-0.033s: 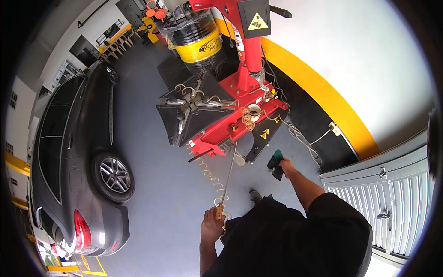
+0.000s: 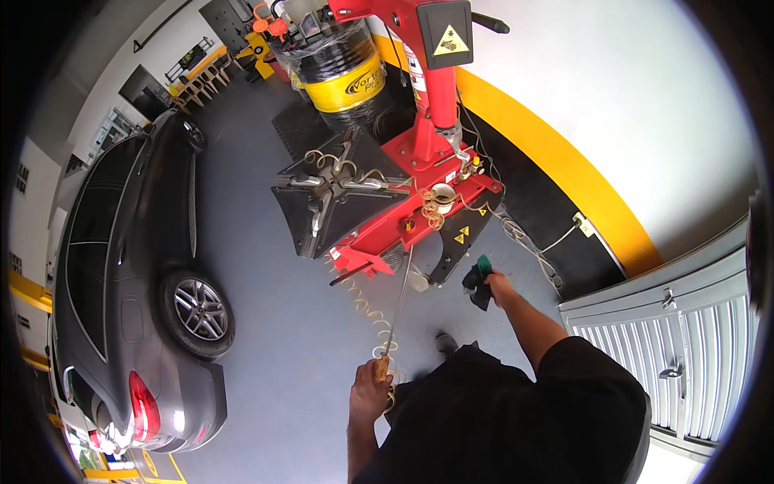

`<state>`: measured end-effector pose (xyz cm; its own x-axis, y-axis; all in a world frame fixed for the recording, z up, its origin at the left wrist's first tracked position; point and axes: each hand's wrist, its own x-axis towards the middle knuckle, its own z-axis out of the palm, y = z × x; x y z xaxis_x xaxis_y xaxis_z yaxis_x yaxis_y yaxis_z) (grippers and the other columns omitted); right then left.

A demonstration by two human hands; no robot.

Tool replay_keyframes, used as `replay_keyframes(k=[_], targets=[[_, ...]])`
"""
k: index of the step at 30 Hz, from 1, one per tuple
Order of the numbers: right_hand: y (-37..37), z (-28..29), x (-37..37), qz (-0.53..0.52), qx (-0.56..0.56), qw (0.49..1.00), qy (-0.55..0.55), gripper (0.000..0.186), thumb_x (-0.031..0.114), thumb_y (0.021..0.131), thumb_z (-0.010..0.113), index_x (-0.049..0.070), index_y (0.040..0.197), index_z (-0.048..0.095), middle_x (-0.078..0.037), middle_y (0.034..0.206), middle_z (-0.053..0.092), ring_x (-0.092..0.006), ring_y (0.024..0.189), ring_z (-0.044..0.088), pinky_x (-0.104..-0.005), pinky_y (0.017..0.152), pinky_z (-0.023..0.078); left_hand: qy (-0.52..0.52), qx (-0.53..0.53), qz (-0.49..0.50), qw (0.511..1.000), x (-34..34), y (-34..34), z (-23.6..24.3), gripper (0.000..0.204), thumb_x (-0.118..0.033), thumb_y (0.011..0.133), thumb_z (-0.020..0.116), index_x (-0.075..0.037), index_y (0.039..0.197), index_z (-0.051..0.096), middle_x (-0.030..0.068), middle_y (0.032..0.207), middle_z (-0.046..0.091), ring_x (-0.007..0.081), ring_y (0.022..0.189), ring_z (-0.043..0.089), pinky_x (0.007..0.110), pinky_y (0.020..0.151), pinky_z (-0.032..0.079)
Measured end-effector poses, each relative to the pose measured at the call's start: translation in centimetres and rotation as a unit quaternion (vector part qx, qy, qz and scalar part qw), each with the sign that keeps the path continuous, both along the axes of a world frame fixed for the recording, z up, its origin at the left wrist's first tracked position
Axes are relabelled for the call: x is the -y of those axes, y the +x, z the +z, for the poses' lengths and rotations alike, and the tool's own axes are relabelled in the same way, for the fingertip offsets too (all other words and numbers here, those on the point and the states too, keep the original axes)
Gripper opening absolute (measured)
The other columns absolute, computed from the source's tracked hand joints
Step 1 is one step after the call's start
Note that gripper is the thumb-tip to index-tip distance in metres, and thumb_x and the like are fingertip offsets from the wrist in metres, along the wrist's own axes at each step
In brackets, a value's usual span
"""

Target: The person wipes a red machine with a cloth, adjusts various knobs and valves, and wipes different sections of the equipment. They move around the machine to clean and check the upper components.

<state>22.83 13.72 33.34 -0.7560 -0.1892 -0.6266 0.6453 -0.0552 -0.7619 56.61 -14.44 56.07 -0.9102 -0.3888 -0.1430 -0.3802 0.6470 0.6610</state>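
Observation:
My left hand (image 2: pixel 370 395) is closed around the orange-brown handle of a long tool with a thin metal shaft (image 2: pixel 398 306), perhaps a long screwdriver. Its shaft points away from me, and the far end overlaps the near side of a red tyre changer (image 2: pixel 387 222); whether they touch I cannot tell. Off to the right, my right hand (image 2: pixel 501 289) grips a crumpled dark green and black bundle (image 2: pixel 478 284), cloth or gloves. A black turntable with metal clamps (image 2: pixel 332 189) tops the tyre changer, and a coiled tan air hose (image 2: pixel 367 310) hangs below it, passing behind my left hand.
A dark grey car (image 2: pixel 121 266) stands along the left. Beyond the machine is a black drum with a yellow band (image 2: pixel 347 85). A white cup (image 2: pixel 443 195) rests on the machine's base. Cables (image 2: pixel 528 246) trail toward the wall; a metal shutter door (image 2: pixel 665 339) is at right.
The dark bundle in my right hand has shifted slightly up and to the left. My left hand and its tool look nearly unmoved.

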Motion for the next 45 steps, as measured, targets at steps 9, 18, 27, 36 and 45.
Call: replay_keyframes(k=[9, 18, 27, 36, 45], targets=[[-1.0, 15.9, 3.5, -0.177, -0.088, 0.833, -0.516, 0.045, 0.022, 0.088, 0.045, 0.004, 0.125, 0.063, -0.016, 0.132, 0.067, -0.0341, 0.125, 0.061, -0.0476, 0.110, 0.045, 0.050, -0.050, -0.110, 0.991, 8.5, -4.6, 4.0, 0.045, -0.022, 0.098, 0.068, -0.003, 0.136, 0.053, 0.0220, 0.121, 0.062, 0.0428, 0.111, 0.063, 0.048, 0.095, 0.052], [-14.2, 34.5, 10.0, -0.316, -0.310, 0.853, -0.277, 0.036, 0.030, 0.099, 0.050, 0.009, 0.125, 0.064, -0.006, 0.112, 0.068, -0.0207, 0.101, 0.065, -0.0355, 0.091, 0.052, 0.056, -0.081, -0.128, 0.987, 9.7, -12.9, 7.5, 0.045, -0.024, 0.100, 0.064, 0.003, 0.134, 0.053, 0.0232, 0.118, 0.062, 0.0415, 0.106, 0.063, 0.048, 0.093, 0.051], [-21.6, 32.8, 17.5, -0.196, -0.660, 0.621, 0.375, 0.086, 0.026, 0.096, 0.068, -0.014, 0.153, 0.019, -0.038, 0.138, 0.047, -0.0521, 0.127, 0.048, -0.0539, 0.109, 0.040, 0.124, -0.075, -0.051, 0.988, 4.4, -19.2, 10.8, 0.045, -0.026, 0.102, 0.063, 0.001, 0.136, 0.051, 0.0190, 0.109, 0.063, 0.0219, 0.074, 0.066, 0.035, 0.063, 0.056], [-24.9, 35.9, 16.7, -0.166, -0.710, 0.598, 0.334, 0.078, 0.031, 0.090, 0.076, -0.010, 0.144, 0.037, -0.027, 0.129, 0.056, -0.0422, 0.122, 0.055, -0.0536, 0.105, 0.038, 0.082, -0.131, -0.091, 0.984, 3.0, -22.5, 11.9, 0.055, -0.020, 0.098, 0.067, 0.000, 0.145, 0.047, 0.0232, 0.125, 0.059, 0.0359, 0.103, 0.067, 0.043, 0.086, 0.056], [-25.5, 38.5, 15.5, -0.115, -0.731, 0.590, 0.323, 0.062, 0.037, 0.092, 0.074, -0.005, 0.132, 0.051, -0.022, 0.118, 0.061, -0.0407, 0.115, 0.057, -0.0547, 0.104, 0.036, 0.030, -0.107, -0.129, 0.985, 4.1, -24.5, 11.8, 0.059, -0.019, 0.094, 0.070, 0.001, 0.144, 0.047, 0.0249, 0.128, 0.059, 0.0434, 0.114, 0.062, 0.047, 0.095, 0.052]])
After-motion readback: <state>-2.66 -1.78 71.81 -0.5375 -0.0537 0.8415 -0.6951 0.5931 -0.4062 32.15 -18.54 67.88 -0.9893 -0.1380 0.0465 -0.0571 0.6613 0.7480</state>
